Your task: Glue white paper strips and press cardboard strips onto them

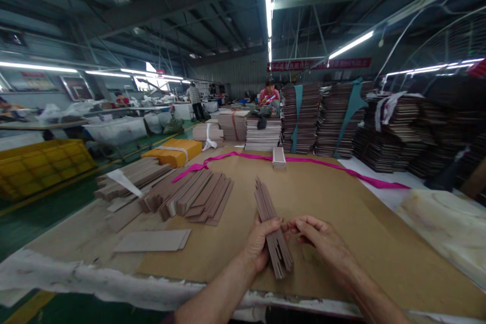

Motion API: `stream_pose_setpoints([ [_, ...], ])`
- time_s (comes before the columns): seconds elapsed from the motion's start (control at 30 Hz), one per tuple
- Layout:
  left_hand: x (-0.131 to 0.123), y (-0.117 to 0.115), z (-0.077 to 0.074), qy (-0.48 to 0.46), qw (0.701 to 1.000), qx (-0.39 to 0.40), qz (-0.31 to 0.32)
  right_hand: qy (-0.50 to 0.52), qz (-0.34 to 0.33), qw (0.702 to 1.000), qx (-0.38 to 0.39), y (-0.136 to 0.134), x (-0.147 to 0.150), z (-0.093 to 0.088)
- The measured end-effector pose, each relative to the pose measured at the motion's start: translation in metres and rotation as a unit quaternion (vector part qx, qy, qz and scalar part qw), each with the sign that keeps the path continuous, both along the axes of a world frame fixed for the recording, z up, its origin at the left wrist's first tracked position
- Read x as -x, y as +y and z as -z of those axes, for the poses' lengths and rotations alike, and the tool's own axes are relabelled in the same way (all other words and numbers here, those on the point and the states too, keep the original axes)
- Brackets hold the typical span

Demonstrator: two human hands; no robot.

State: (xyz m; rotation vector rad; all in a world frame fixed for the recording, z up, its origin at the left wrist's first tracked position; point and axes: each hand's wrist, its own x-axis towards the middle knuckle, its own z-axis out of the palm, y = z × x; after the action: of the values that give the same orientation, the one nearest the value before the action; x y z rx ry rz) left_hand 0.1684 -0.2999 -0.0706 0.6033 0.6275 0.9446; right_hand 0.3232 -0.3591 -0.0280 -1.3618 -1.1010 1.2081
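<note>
My left hand (pixel 261 245) grips a bundle of narrow brown-grey cardboard strips (pixel 270 207), held on edge and tilted above the table, with the lower ends slightly fanned. Close to the right side of the bundle is my right hand (pixel 317 235), its thumb and fingertips drawn together; whether something small lies between them cannot be made out. Left of my hands, more brown strips (pixel 207 195) lie in overlapping rows. Nearer the front edge, a couple of flat strips (pixel 152 241) lie apart. A small stack of strips (pixel 279 158) sits farther back.
A pink ribbon (pixel 243 154) crosses the back of the brown tabletop (pixel 322 182). Tall stacks of dark sheets (pixel 299 116) stand behind it. A yellow bundle (pixel 174 152) lies back left, a pale plastic-wrapped bundle (pixel 444 228) at right. A person (pixel 269 93) is beyond the stacks.
</note>
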Motion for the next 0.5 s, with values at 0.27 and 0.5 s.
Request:
stream_pose_setpoints([
  [0.27, 0.001, -0.011, -0.011, 0.003, 0.992, -0.117, 0.044, -0.002, 0.032, 0.999, -0.035, 0.009, 0.015, 0.001],
  [0.5, 0.003, -0.014, -0.012, 0.010, 0.985, -0.158, 0.060, -0.024, 0.001, 0.999, -0.032, 0.012, 0.009, -0.005],
])
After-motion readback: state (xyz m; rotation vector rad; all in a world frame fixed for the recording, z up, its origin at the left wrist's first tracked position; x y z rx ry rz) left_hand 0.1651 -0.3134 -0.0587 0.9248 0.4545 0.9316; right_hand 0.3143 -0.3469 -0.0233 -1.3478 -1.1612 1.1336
